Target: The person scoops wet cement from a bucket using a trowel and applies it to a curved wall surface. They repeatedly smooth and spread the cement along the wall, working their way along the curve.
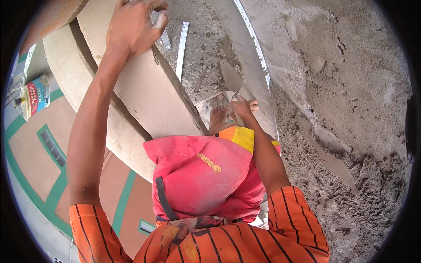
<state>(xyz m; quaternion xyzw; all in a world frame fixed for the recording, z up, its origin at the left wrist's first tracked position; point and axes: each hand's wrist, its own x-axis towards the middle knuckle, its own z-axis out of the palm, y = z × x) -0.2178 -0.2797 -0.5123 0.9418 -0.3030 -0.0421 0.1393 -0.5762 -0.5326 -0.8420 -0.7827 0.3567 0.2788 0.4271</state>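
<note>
My right hand is closed around the handle of a trowel, low by my bare feet. The trowel's grey, mortar-coated blade points away from me, over the rough floor beside a plastered edge. My left hand reaches far forward over a pale concrete ledge. Its fingers are curled, partly cut off by the upper rim, and what they hold, if anything, is hidden. Just beneath its thumb shows a thin, shiny strip. A white straight strip lies on the debris-strewn floor.
A perforated metal corner bead runs along the wall's edge. Right of it spreads rough grey plaster, with loose, crumbly mortar lower down. Beyond the ledge, far below, is a building front with green bands. A paint bucket is at the left.
</note>
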